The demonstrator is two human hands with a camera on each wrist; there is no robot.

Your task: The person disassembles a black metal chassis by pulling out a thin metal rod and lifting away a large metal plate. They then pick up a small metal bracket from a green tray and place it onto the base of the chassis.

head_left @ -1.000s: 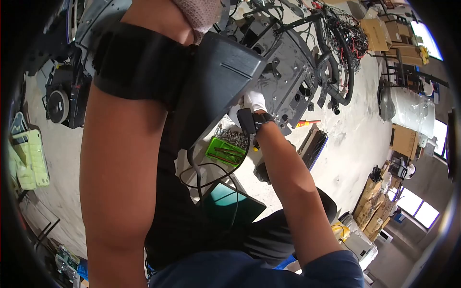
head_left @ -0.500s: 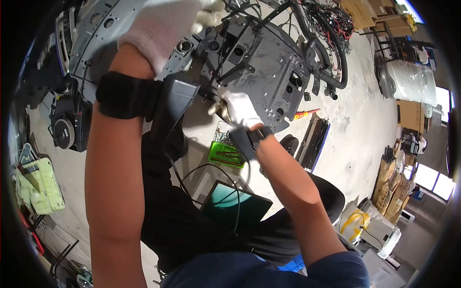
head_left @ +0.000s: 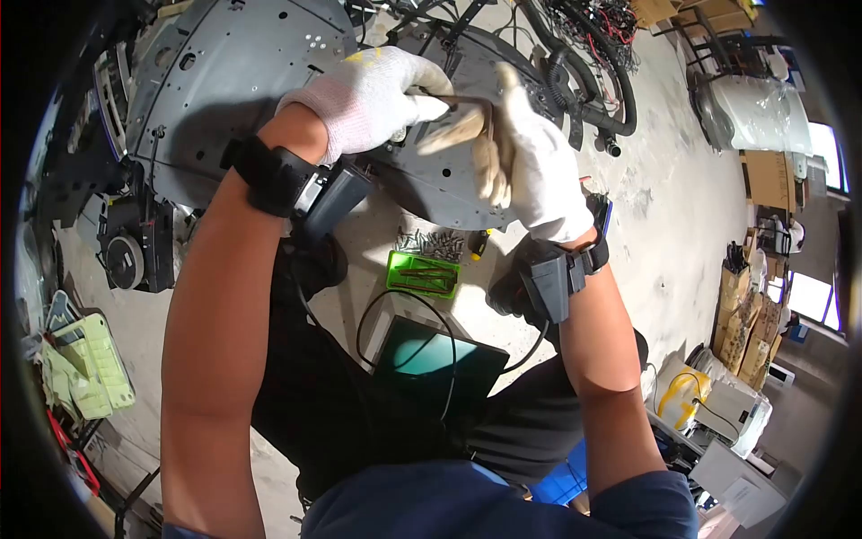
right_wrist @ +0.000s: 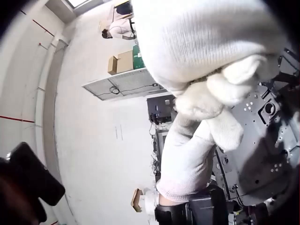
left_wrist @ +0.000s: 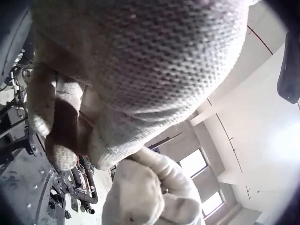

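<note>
Both hands wear white knit gloves and meet above the grey metal panel (head_left: 431, 184). A thin L-shaped hex key (head_left: 469, 99) spans the gap between them in the head view. My left hand (head_left: 373, 99) pinches one end between thumb and forefinger. My right hand (head_left: 543, 171) holds the bent end, with its lower fingers curled and its thumb pointing toward the left hand. In the left wrist view the right glove (left_wrist: 140, 192) shows close beyond the left fingertips. The right wrist view has the left glove (right_wrist: 187, 159) right below the curled right fingers (right_wrist: 199, 101), which hide the key.
On the floor below lie a green tray (head_left: 424, 275) with brown rods, a heap of bolts (head_left: 431, 242) and a yellow-black screwdriver handle (head_left: 480, 242). A dark flat screen (head_left: 440, 359) sits between the legs. Black hoses (head_left: 575, 81) and wiring lie beyond the panel.
The left hand has come back from far over the panel toward the right hand. The right hand has risen forward from near the tray, and the two now meet at the hex key.
</note>
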